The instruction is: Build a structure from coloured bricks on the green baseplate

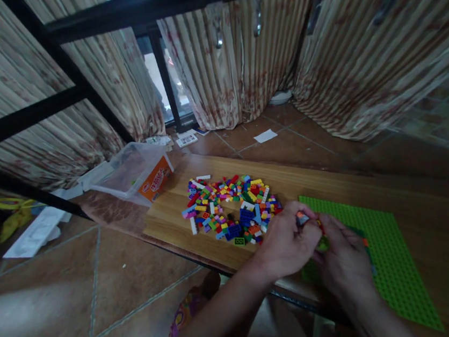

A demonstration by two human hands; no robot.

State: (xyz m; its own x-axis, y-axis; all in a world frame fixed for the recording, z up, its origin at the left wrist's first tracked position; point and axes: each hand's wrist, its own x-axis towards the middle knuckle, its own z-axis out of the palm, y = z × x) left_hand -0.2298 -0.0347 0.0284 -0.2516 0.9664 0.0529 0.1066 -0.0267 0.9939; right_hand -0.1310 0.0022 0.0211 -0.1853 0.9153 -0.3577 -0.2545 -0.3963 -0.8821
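Left grip (286, 241) and right grip (345, 260) hold small bricks (322, 243) over green baseplate (390, 249)

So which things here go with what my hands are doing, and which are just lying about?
Part of the job:
- left hand and right hand, gripping small pieces
- brick pile
- green baseplate
- clear tub, perhaps the bricks' container

Apparently just lying about:
- white sheet on the floor
- printed card
- white molded piece
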